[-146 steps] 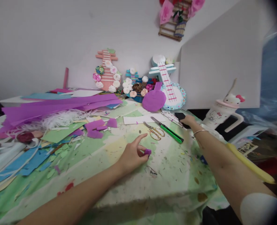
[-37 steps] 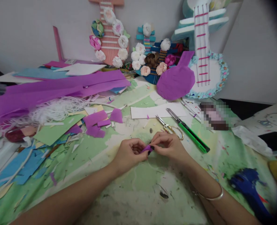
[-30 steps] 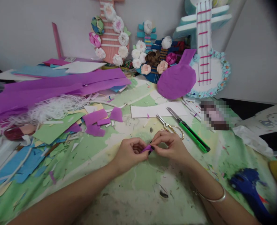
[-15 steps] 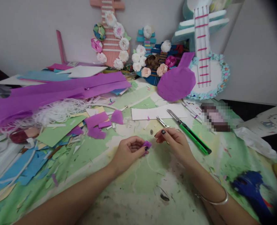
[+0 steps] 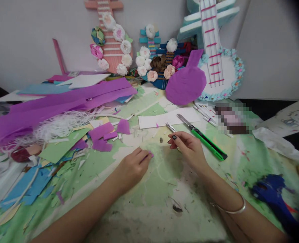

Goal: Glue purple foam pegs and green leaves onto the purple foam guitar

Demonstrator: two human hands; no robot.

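Note:
My left hand (image 5: 133, 168) is closed, with a small piece of purple crepe paper (image 5: 151, 154) pinched at its fingertips; most of the piece is hidden by the fingers. To its right, my right hand (image 5: 187, 144) has thumb and fingers drawn together, and whatever is between them is too small to make out. It hovers over a pair of scissors (image 5: 170, 127), covering most of the handles. Just beyond lies a green utility knife (image 5: 206, 141) with its blade out. A white paper strip (image 5: 164, 118) rests behind the scissors.
Purple paper scraps (image 5: 101, 131), white string (image 5: 60, 125) and long purple crepe sheets (image 5: 71, 96) lie left. A purple guitar-shaped piece (image 5: 186, 84) leans among decorated model instruments at the back. A blue glue gun (image 5: 271, 192) sits right, beyond my bracelet (image 5: 237, 209).
My left hand has turned palm-down and lowered toward the table, the purple piece now mostly hidden. My right hand has barely moved. The whole view has shifted slightly.

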